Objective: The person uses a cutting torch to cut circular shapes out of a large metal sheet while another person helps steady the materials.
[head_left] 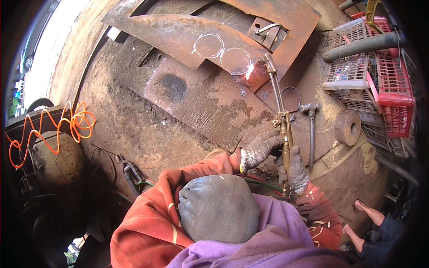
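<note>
A brass-coloured cutting torch [279, 96] reaches forward from my gloved hands, its bent head tilted toward a rusty steel plate [174, 33]. A bright flame glows at the tip, beside the lower right edge of a chalk circle [236, 61]; the metal there shines orange. Another chalk circle [208, 46] lies to its left. My right hand [297, 172] is closed around the rear of the torch handle. Farther forward, my left hand [260, 151] closes against the torch body, some fingers hidden by it. Hoses [259, 181] run back from the torch under my arms.
A hammer [311, 129] and a thick steel ring [347, 127] lie to the right. Plastic crates [393, 89] are stacked behind a pipe [364, 47]. Someone's bare legs [373, 214] show at lower right. An orange coiled hose [58, 129] hangs at left.
</note>
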Action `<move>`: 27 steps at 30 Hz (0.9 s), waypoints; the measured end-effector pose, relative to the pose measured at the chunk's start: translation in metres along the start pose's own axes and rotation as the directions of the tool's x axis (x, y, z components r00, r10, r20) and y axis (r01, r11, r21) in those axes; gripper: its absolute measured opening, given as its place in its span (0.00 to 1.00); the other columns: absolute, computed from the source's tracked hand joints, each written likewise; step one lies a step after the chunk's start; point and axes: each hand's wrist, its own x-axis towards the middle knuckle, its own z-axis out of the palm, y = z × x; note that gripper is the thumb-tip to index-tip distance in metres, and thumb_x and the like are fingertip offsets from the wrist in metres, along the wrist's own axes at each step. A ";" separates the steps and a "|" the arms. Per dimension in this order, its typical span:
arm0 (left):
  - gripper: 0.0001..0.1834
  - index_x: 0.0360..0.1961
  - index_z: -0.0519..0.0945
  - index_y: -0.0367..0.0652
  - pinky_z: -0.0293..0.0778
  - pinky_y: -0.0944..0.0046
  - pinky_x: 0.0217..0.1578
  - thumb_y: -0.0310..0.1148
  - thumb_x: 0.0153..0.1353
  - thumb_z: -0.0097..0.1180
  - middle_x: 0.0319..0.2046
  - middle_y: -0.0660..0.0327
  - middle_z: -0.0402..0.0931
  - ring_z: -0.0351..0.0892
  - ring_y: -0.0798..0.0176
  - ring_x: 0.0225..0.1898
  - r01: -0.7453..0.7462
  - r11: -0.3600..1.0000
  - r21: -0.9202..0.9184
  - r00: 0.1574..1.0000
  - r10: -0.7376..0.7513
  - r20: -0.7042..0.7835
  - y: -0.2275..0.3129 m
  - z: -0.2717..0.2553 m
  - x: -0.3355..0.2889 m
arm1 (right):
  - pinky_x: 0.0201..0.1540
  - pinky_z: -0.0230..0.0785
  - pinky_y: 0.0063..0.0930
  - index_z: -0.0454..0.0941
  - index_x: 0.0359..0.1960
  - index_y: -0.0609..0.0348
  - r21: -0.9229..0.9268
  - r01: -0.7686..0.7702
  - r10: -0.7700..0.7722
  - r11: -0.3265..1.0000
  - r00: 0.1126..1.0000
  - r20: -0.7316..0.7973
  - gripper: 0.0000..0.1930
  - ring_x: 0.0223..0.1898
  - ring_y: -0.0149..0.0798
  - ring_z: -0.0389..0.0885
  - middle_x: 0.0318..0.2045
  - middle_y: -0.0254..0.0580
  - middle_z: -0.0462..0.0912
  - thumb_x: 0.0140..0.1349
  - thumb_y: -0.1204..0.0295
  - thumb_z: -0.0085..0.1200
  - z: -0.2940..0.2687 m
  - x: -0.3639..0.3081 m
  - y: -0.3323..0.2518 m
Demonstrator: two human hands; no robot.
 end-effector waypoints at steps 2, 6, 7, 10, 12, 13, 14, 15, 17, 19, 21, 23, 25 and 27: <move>0.17 0.54 0.76 0.42 0.74 0.65 0.47 0.39 0.69 0.52 0.45 0.64 0.78 0.77 0.68 0.45 -0.006 1.000 -0.022 1.000 0.006 -0.002 -0.003 -0.001 0.001 | 0.10 0.56 0.25 0.70 0.24 0.48 0.027 -0.035 0.035 0.999 0.999 0.001 0.39 0.08 0.29 0.63 0.11 0.28 0.67 0.53 0.22 0.36 0.002 -0.003 -0.003; 0.17 0.54 0.76 0.42 0.73 0.66 0.49 0.39 0.70 0.51 0.45 0.64 0.77 0.76 0.68 0.46 -0.067 0.998 -0.012 0.998 0.067 0.021 -0.008 -0.002 0.004 | 0.11 0.57 0.20 0.73 0.32 0.50 0.041 0.002 -0.003 0.999 1.000 0.014 0.35 0.10 0.25 0.63 0.14 0.28 0.69 0.61 0.28 0.36 -0.001 -0.002 0.001; 0.17 0.54 0.76 0.42 0.73 0.66 0.49 0.38 0.70 0.51 0.46 0.64 0.77 0.76 0.69 0.46 -0.095 0.995 0.018 0.995 0.094 0.030 -0.008 -0.003 0.004 | 0.10 0.57 0.20 0.73 0.31 0.50 0.052 -0.021 0.020 0.998 1.000 0.021 0.35 0.09 0.26 0.63 0.14 0.28 0.69 0.61 0.28 0.36 -0.001 -0.003 0.001; 0.16 0.54 0.76 0.42 0.73 0.65 0.48 0.38 0.70 0.51 0.46 0.65 0.77 0.76 0.69 0.46 -0.016 1.000 -0.025 1.000 0.016 0.005 -0.001 0.001 0.000 | 0.10 0.57 0.23 0.72 0.28 0.50 0.071 -0.066 0.064 0.995 0.997 0.031 0.37 0.08 0.27 0.63 0.12 0.29 0.68 0.57 0.25 0.35 0.000 -0.006 -0.003; 0.17 0.54 0.76 0.42 0.74 0.65 0.48 0.38 0.69 0.51 0.45 0.65 0.77 0.77 0.68 0.45 0.005 0.999 -0.041 1.000 -0.005 -0.003 0.001 0.002 -0.001 | 0.10 0.57 0.26 0.71 0.23 0.49 0.068 -0.062 0.061 0.996 0.998 0.012 0.40 0.08 0.30 0.63 0.10 0.28 0.66 0.53 0.21 0.34 0.003 -0.009 -0.005; 0.17 0.54 0.76 0.43 0.74 0.65 0.47 0.39 0.69 0.52 0.45 0.65 0.77 0.77 0.68 0.45 0.016 0.999 -0.049 1.000 -0.016 -0.007 0.002 0.003 -0.002 | 0.10 0.57 0.26 0.70 0.23 0.49 0.066 -0.056 0.056 0.996 0.998 0.011 0.40 0.08 0.30 0.63 0.10 0.28 0.66 0.53 0.21 0.33 0.003 -0.009 -0.004; 0.17 0.54 0.76 0.43 0.74 0.65 0.47 0.39 0.69 0.52 0.45 0.64 0.77 0.77 0.68 0.45 0.014 0.999 -0.039 1.000 -0.014 -0.012 0.003 0.003 -0.002 | 0.10 0.57 0.25 0.70 0.22 0.49 0.063 -0.050 0.050 0.997 0.999 0.011 0.40 0.08 0.30 0.62 0.10 0.28 0.66 0.53 0.21 0.33 0.003 -0.009 -0.004; 0.17 0.54 0.76 0.43 0.74 0.65 0.47 0.39 0.69 0.52 0.45 0.64 0.77 0.77 0.68 0.45 0.012 0.999 -0.030 1.000 -0.013 -0.016 0.003 0.004 -0.002 | 0.10 0.56 0.25 0.70 0.22 0.49 0.060 -0.044 0.043 0.997 0.999 0.011 0.41 0.08 0.30 0.62 0.10 0.28 0.65 0.53 0.20 0.32 0.003 -0.008 -0.003; 0.17 0.54 0.76 0.43 0.75 0.64 0.46 0.40 0.69 0.52 0.45 0.64 0.77 0.77 0.68 0.45 0.002 1.000 -0.025 1.000 -0.002 -0.021 0.003 0.004 -0.002 | 0.10 0.56 0.25 0.70 0.21 0.48 0.052 -0.048 0.047 0.998 0.999 0.017 0.41 0.08 0.30 0.62 0.10 0.28 0.65 0.52 0.20 0.32 0.003 -0.008 -0.004; 0.17 0.53 0.76 0.43 0.75 0.64 0.46 0.40 0.69 0.53 0.45 0.64 0.77 0.77 0.67 0.45 -0.015 0.999 -0.035 1.000 0.014 -0.022 0.001 0.003 -0.002 | 0.10 0.56 0.25 0.70 0.20 0.48 0.055 -0.061 0.060 0.997 0.998 0.026 0.41 0.07 0.30 0.62 0.10 0.28 0.65 0.52 0.19 0.31 0.003 -0.007 -0.004; 0.17 0.53 0.76 0.43 0.75 0.63 0.45 0.40 0.69 0.53 0.44 0.64 0.78 0.77 0.67 0.44 -0.007 0.998 -0.065 1.000 0.006 -0.017 0.006 0.007 -0.004 | 0.10 0.56 0.25 0.70 0.20 0.48 0.070 -0.087 0.084 0.994 0.996 0.033 0.41 0.07 0.30 0.62 0.10 0.28 0.65 0.52 0.19 0.31 0.001 -0.006 -0.001; 0.16 0.52 0.77 0.43 0.75 0.63 0.45 0.40 0.68 0.53 0.44 0.64 0.78 0.78 0.67 0.43 -0.012 0.998 -0.067 1.000 0.011 -0.011 0.007 0.007 -0.004 | 0.10 0.56 0.25 0.70 0.20 0.48 0.058 -0.079 0.077 0.995 0.996 0.038 0.41 0.07 0.30 0.62 0.10 0.28 0.65 0.51 0.19 0.31 0.002 -0.009 -0.004; 0.16 0.51 0.77 0.43 0.75 0.63 0.45 0.40 0.68 0.53 0.42 0.63 0.78 0.78 0.66 0.43 -0.031 0.999 -0.039 1.000 0.031 -0.003 0.004 0.005 -0.002 | 0.10 0.57 0.24 0.70 0.23 0.49 0.078 -0.073 0.069 0.994 0.996 0.047 0.40 0.08 0.29 0.62 0.11 0.28 0.66 0.52 0.20 0.33 0.001 -0.009 -0.004; 0.16 0.51 0.77 0.43 0.75 0.63 0.45 0.40 0.68 0.53 0.41 0.63 0.79 0.78 0.66 0.42 -0.066 0.998 -0.001 0.998 0.066 -0.019 0.004 0.006 -0.001 | 0.09 0.58 0.21 0.72 0.30 0.50 0.134 -0.069 0.062 0.989 0.997 0.055 0.39 0.08 0.28 0.64 0.12 0.29 0.69 0.55 0.23 0.37 -0.003 -0.007 0.002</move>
